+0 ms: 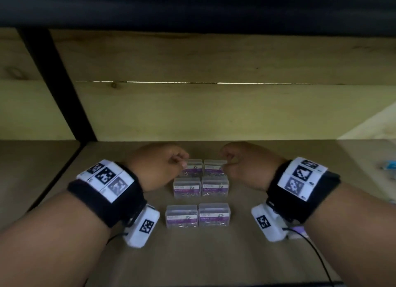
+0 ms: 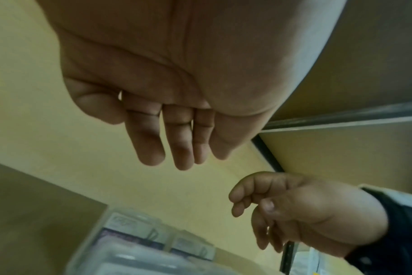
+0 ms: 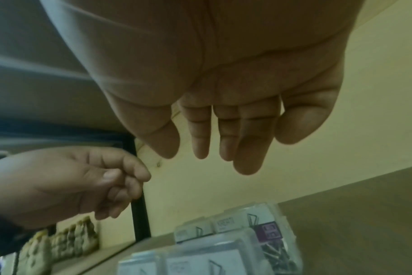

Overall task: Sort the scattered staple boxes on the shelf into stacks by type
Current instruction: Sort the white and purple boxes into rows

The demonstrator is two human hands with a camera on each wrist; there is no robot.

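Six clear plastic boxes with white and purple labels sit in two columns of three on the shelf board (image 1: 278, 254). The far pair (image 1: 194, 169) lies under my hands, with a middle pair (image 1: 186, 188) and a near pair (image 1: 181, 216) closer to me. My left hand (image 1: 180, 161) hovers at the far left box and my right hand (image 1: 227, 161) at the far right box (image 1: 214, 169). In the wrist views the left hand (image 2: 176, 139) and the right hand (image 3: 223, 130) hang with relaxed fingers above the boxes (image 3: 235, 223), holding nothing.
A wooden back board (image 1: 214, 111) closes the shelf. A black upright post (image 1: 55, 83) stands at the left, and the dark shelf above (image 1: 192, 6) hangs low. A blue item (image 1: 391, 164) lies at the far right edge. Yellowish objects (image 3: 59, 241) sit in the neighbouring bay.
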